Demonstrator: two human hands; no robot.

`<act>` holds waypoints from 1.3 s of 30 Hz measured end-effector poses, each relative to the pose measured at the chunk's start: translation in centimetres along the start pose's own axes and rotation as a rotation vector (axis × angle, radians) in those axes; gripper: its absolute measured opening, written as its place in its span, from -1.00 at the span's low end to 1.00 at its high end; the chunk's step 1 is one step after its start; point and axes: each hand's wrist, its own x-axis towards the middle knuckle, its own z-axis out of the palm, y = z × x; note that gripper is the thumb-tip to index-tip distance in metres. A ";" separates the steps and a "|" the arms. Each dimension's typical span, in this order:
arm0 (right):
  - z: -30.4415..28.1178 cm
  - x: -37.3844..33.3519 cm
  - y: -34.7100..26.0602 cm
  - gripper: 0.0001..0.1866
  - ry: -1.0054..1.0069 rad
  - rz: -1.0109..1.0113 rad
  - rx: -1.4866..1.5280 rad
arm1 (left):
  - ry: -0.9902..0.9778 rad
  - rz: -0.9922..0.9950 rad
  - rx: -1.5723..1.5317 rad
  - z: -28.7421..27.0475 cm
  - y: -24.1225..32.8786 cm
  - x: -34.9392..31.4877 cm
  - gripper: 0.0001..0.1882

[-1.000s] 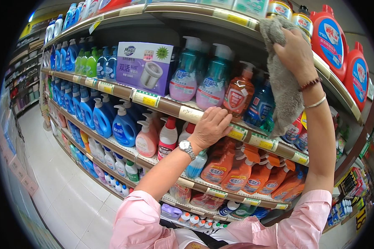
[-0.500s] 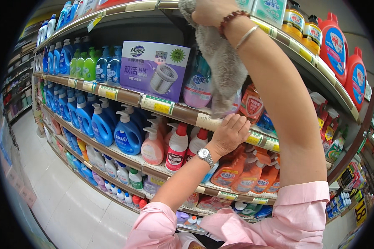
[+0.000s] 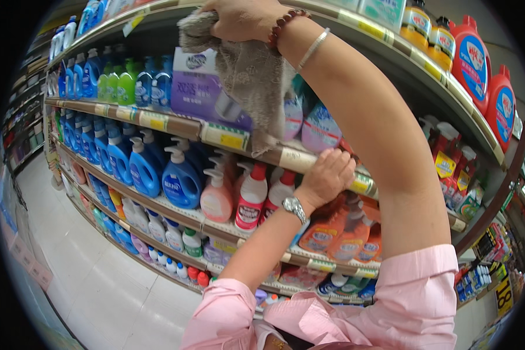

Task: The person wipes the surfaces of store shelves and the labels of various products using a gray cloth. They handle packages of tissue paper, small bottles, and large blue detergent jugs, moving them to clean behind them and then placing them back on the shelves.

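My right hand [image 3: 242, 18], with a beaded bracelet and a bangle on its wrist, is up at the front edge of the upper shelf [image 3: 356, 24]. It clutches a grey cloth [image 3: 248, 76], which hangs down over part of a purple and white box [image 3: 195, 87] and the price strip below. Lower and to the right, my left hand [image 3: 331, 175], wearing a silver wristwatch [image 3: 294, 207], curls its fingers over the front edge of the middle shelf [image 3: 294, 162]. Pink liquid bottles [image 3: 321, 129] stand just behind that edge, partly covered by my right arm.
Rows of blue pump bottles [image 3: 181, 178] and pink pump bottles [image 3: 216, 201] fill the shelf below, with orange spray bottles [image 3: 347, 239] at right. Large red jugs [image 3: 471, 61] stand on the upper shelf. Tiled floor [image 3: 93, 256] lies at the left.
My right hand has moved left with the cloth, which now covers part of the purple box. The left hand stays on the shelf edge, nearly in place.
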 end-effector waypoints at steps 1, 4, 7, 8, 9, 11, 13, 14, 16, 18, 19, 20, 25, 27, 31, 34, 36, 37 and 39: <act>-0.4 -1.4 -0.9 -0.65 0.004 -0.023 0.003 | -0.004 0.011 -0.003 -0.1 -0.3 -0.1 -0.70; -1.1 -7.1 -2.0 -0.57 0.056 -0.136 0.069 | -0.044 -0.018 0.010 -0.6 -1.2 -0.6 -0.69; -3.8 -12.7 -2.7 -0.56 0.072 -0.109 0.065 | 0.058 -0.091 -0.082 -1.4 -1.4 -0.4 -0.70; -2.4 -15.9 -1.5 -0.54 0.058 -0.076 0.000 | 0.065 -0.118 -0.149 1.4 -0.4 -1.8 -0.69; -2.6 -18.1 -1.1 -0.50 0.048 -0.032 0.011 | 0.065 -0.128 -0.162 1.2 0.0 -2.2 -0.68; -2.9 -21.2 -1.4 -0.45 -0.005 0.073 0.043 | 0.009 -0.112 -0.148 0.6 0.1 -2.8 -0.65; -2.6 -22.9 -2.2 -0.42 -0.050 0.126 0.073 | -0.117 -0.064 -0.105 -0.4 -0.6 -3.9 -0.62; -2.4 -23.4 -2.5 -0.41 -0.067 0.153 0.092 | -0.211 -0.027 -0.085 -1.1 -0.8 -4.7 -0.60; -2.1 -24.4 -3.3 -0.39 -0.061 0.176 0.048 | -0.397 0.034 -0.062 -3.9 -1.1 -6.6 -0.57; -1.1 -25.2 -3.5 -0.37 -0.039 0.190 -0.002 | -0.344 0.075 -0.035 -7.1 -2.0 -7.9 -0.47; -0.2 -25.2 -3.5 -0.37 -0.017 0.182 -0.016 | -0.323 0.050 0.030 -9.3 -3.2 -8.0 -0.43; 0.6 -25.1 -3.7 -0.37 0.001 0.176 -0.037 | -0.256 -0.020 0.046 -11.0 -4.5 -8.2 -0.49; 6.8 -20.2 -5.0 -0.47 0.098 0.099 -0.093 | 0.031 -0.481 0.369 -16.9 -11.3 -8.8 -0.52; 10.3 -17.6 -5.3 -0.52 0.134 0.078 -0.101 | 0.006 -0.503 0.347 -18.0 -13.2 -8.4 -0.44; 16.8 -13.3 -5.8 -0.68 -0.022 0.159 -0.150 | -0.179 -0.409 0.231 -20.2 -16.4 -7.1 -0.38; 19.0 -12.4 -6.1 -0.79 0.162 0.185 -0.117 | -0.289 -0.370 0.286 -20.2 -16.5 -7.0 -0.40; 18.4 -13.4 -5.9 -0.84 0.117 0.158 -0.131 | -0.299 -0.342 0.334 -19.8 -16.0 -6.8 -0.41; 18.6 -14.5 -5.5 -0.87 0.149 0.160 -0.123 | -0.307 -0.341 0.348 -19.1 -15.5 -6.6 -0.40; 17.5 -17.2 -5.4 -0.88 0.115 0.213 -0.108 | -0.337 -0.320 0.420 -18.7 -15.3 -6.9 -0.38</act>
